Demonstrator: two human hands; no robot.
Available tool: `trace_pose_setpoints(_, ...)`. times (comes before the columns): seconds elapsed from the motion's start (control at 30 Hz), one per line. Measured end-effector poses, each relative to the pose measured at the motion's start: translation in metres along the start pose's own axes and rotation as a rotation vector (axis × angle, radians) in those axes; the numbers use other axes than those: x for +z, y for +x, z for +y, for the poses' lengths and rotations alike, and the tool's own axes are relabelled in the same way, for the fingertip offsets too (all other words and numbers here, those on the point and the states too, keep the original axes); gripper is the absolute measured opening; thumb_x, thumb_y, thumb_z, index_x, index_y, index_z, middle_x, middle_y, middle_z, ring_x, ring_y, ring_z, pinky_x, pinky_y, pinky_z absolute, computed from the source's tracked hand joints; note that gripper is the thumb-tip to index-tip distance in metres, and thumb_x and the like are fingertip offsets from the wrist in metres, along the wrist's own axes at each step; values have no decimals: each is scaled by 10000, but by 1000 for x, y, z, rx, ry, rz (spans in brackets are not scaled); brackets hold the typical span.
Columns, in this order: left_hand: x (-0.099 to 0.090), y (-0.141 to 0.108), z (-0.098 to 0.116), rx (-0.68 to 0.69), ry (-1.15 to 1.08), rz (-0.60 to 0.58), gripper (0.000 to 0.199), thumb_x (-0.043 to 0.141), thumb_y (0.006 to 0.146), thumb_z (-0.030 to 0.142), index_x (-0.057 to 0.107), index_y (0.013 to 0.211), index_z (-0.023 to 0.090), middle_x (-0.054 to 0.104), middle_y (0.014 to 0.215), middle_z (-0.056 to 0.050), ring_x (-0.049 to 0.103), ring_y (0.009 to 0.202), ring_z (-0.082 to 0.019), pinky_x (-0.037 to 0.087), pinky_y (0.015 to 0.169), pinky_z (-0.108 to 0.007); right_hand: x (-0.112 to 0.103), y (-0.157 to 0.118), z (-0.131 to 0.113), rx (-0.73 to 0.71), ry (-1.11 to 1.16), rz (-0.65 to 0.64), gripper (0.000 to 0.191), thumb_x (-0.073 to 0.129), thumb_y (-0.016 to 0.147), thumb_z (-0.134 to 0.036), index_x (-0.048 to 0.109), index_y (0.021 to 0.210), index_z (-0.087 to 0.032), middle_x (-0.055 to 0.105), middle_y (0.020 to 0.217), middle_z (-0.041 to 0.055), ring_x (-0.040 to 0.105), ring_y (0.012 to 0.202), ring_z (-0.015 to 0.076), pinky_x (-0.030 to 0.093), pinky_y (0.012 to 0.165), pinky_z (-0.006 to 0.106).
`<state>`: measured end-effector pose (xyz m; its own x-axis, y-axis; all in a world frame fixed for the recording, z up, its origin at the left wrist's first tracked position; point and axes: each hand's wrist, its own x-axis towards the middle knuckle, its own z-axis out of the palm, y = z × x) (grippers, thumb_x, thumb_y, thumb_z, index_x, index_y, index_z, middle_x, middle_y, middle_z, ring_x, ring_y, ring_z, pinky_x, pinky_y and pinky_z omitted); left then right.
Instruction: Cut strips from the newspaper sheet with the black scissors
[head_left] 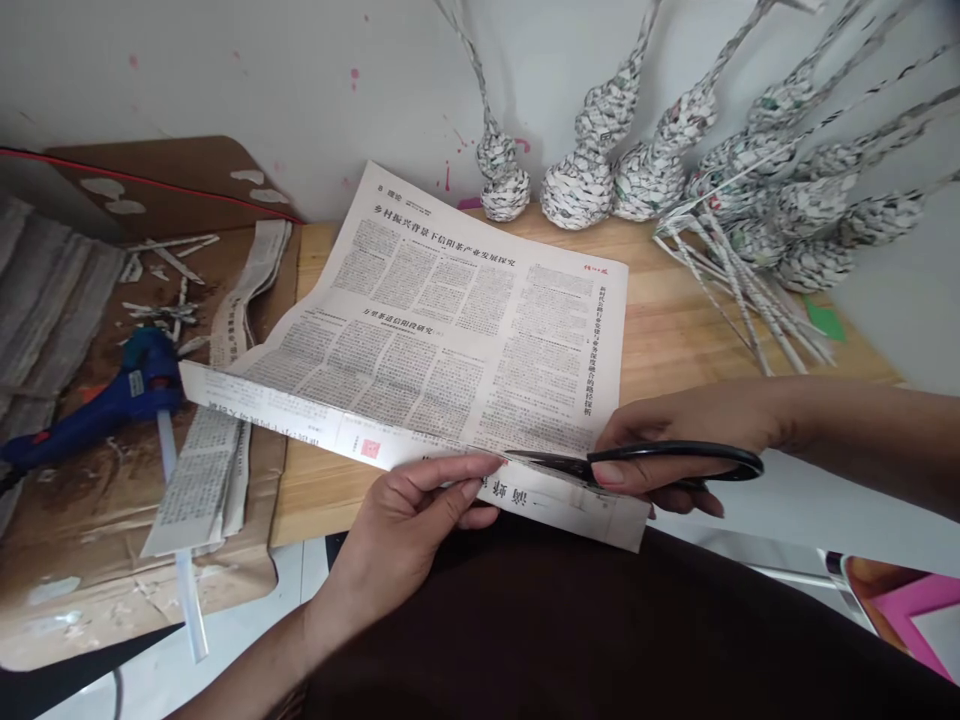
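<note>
A large newspaper sheet [450, 310] lies over the wooden table, its near edge folded up into a long strip. My left hand [427, 510] pinches this folded edge between thumb and fingers, near the sheet's middle. Black-handled scissors [697, 455] are gripped in my right hand [667, 450], their blades pointing left along the fold, with the tips close to my left fingertips. Right of the blades, the strip's end hangs over the table's front edge above dark clothing.
Several woven paper gourd shapes [577, 187] stand along the wall, with rolled paper sticks [739, 280] beside them. At the left, a blue glue gun [142, 385] and newspaper strips [202, 470] lie on stained cardboard [82, 540]. Stacked paper [45, 310] sits farther left.
</note>
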<state>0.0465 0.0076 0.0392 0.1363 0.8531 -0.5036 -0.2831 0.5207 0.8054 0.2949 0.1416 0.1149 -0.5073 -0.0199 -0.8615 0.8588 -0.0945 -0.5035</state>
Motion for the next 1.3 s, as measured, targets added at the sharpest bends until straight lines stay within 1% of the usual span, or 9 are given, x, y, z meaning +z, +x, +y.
trace_pose_setpoints(0.1, 0, -1, 0, -11, 10, -10, 161, 771, 827, 282, 809, 982, 299, 775, 1093, 14, 735, 940, -139, 620, 805, -184, 0, 4, 1, -36, -19, 7, 629, 556, 808, -796, 560, 718, -174, 546, 630, -7, 530, 524, 119, 466, 534, 257)
trace_pose_setpoints(0.23, 0, -2, 1, -31, 23, -25, 162, 764, 833, 287, 808, 988, 306, 776, 1101, 17, 732, 960, -137, 612, 820, -177, 7, 1, 8, -19, -44, 86, 605, 600, 790, -780, 569, 775, -176, 549, 646, -7, 537, 544, 131, 460, 515, 255)
trace_pose_setpoints(0.47, 5, -9, -3, -69, -26, -33, 174, 805, 788, 286, 815, 961, 294, 778, 1100, 0, 728, 1001, -169, 619, 823, -205, 26, -2, 13, -46, -11, 146, 605, 605, 788, -776, 527, 696, -182, 503, 584, -25, 520, 523, 130, 425, 494, 247)
trace_pose_setpoints(0.57, 6, -13, -7, -82, -38, -29, 175, 815, 777, 291, 817, 952, 289, 779, 1101, -3, 727, 1003, -172, 619, 822, -207, 32, 2, 13, -35, -40, 167, 624, 598, 776, -795, 523, 675, -184, 505, 574, -20, 536, 512, 140, 428, 489, 255)
trace_pose_setpoints(0.7, 5, -17, -16, -106, -52, -41, 185, 814, 778, 290, 814, 963, 290, 779, 1103, 0, 726, 1004, -166, 614, 839, -214, 41, 6, 16, -52, -23, 163, 607, 614, 773, -784, 554, 728, -182, 521, 604, -18, 555, 533, 150, 432, 496, 257)
trace_pose_setpoints(0.83, 2, -19, -26, -157, -43, -53, 199, 798, 799, 276, 806, 996, 298, 774, 1127, 12, 722, 1004, -145, 599, 866, -205, 54, 8, 23, -56, -28, 192, 584, 611, 800, -756, 542, 708, -184, 508, 580, -24, 502, 523, 127, 383, 487, 244)
trace_pose_setpoints(0.9, 1, -20, -31, -153, -28, -56, 203, 791, 808, 277, 803, 1009, 299, 772, 1131, 13, 718, 1012, -142, 595, 874, -207, 61, 10, 27, -53, -30, 226, 582, 610, 806, -748, 535, 689, -183, 524, 572, -16, 492, 529, 125, 371, 493, 242)
trace_pose_setpoints(1.1, 1, -20, -41, -111, -7, -55, 221, 779, 815, 279, 795, 1035, 280, 755, 1186, -8, 693, 1099, -177, 587, 930, -267, 70, 16, 33, -49, -16, 259, 588, 605, 794, -766, 546, 707, -188, 595, 608, 9, 585, 589, 169, 427, 552, 270)
trace_pose_setpoints(1.3, 3, -22, -45, -90, -24, -62, 220, 786, 805, 285, 795, 1024, 269, 758, 1180, -13, 694, 1107, -186, 574, 971, -307, 74, 18, 30, -110, -150, 333, 600, 586, 786, -790, 537, 720, -195, 583, 642, 4, 557, 592, 164, 355, 511, 257)
